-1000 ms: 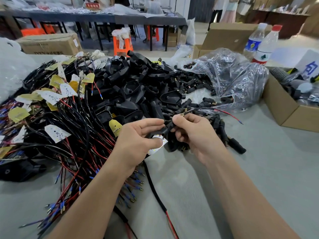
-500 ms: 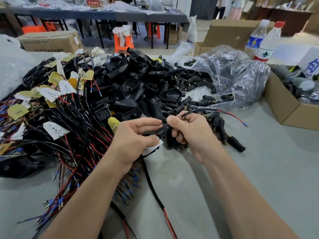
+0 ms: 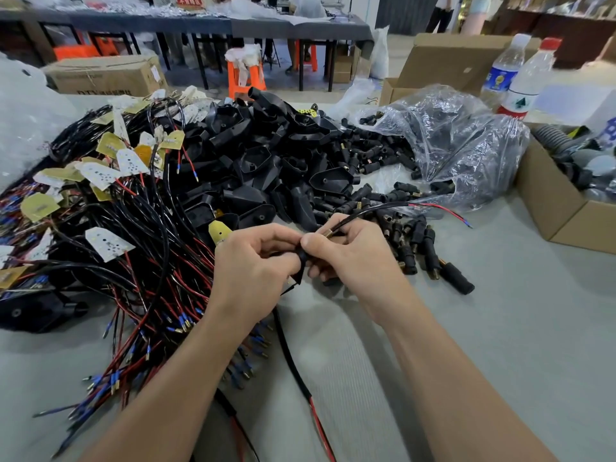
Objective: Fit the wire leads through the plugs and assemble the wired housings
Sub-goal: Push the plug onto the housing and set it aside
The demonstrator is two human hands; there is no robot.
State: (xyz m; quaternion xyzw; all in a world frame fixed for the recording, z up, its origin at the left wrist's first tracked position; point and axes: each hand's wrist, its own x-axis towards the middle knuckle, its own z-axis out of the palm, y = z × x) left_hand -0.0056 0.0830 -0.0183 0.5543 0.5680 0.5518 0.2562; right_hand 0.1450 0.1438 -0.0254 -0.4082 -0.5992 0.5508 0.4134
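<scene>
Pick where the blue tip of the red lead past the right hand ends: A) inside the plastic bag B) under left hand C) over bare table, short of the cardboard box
C: the red lead leaves the right hand and ends over table before the cardboard box.

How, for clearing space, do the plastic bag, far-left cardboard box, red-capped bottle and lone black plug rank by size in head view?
Crumpled clear plastic bag
Brown cardboard box (farther off, so unsure)
Red-capped clear bottle
Lone black plug
</scene>
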